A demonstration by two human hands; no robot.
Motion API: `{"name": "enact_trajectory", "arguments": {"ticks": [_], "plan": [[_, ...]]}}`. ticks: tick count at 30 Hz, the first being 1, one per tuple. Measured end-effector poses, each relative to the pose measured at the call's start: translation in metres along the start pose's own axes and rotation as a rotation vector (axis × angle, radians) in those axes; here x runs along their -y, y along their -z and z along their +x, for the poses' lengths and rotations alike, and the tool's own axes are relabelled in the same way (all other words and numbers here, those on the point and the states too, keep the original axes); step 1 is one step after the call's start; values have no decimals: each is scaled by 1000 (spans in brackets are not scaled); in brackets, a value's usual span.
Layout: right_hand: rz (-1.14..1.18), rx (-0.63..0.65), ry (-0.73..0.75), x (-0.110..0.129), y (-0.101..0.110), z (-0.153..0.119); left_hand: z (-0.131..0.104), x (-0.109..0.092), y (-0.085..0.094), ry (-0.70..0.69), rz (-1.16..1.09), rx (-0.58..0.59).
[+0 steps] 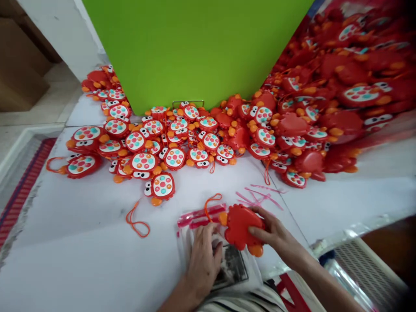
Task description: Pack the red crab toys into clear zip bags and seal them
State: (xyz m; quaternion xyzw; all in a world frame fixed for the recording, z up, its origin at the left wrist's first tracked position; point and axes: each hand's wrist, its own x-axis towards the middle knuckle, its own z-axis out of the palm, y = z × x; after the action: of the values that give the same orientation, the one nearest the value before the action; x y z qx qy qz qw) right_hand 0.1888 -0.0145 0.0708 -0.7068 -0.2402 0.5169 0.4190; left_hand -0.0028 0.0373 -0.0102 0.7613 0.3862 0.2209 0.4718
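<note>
Here, we grip the red toy (pixel 240 227) in our right hand (pixel 274 232) over the plastic bag (pixel 194 219), its orange tip (pixel 222 218) towards our left hand (pixel 205 255) on the bag, whose grasp we can't quite make out.

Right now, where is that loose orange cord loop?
In the head view, the orange cord loop lies left of centre on the white tabletop, just below and left of a red button toy, and left of the person's left hand.
</note>
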Motion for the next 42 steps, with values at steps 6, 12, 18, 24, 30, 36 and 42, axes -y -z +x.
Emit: {"name": "enact_trajectory", "arguments": {"ticks": [6,12,18,24,30,36,42], "plan": [[16,243,-49,3,7,-23,7,0,2,-187,82,50],[260,184,9,11,-24,2,7,-5,2,-258,214,-6],[-484,194,348,7,-31,6,-3,-3,-1,-427,466,-99],[-707,225,399,-1,-13,0,-11,-21,13,-495,528,-179],[-673,185,432,-1,-9,-6,-19,-36,55,-48,154,-451],[-670,172,482,-7,-13,-5,2,-31,49,377,-376,-156],[-841,307,531,2,-11,3,10,-25,37,354,-404,-202]]}}
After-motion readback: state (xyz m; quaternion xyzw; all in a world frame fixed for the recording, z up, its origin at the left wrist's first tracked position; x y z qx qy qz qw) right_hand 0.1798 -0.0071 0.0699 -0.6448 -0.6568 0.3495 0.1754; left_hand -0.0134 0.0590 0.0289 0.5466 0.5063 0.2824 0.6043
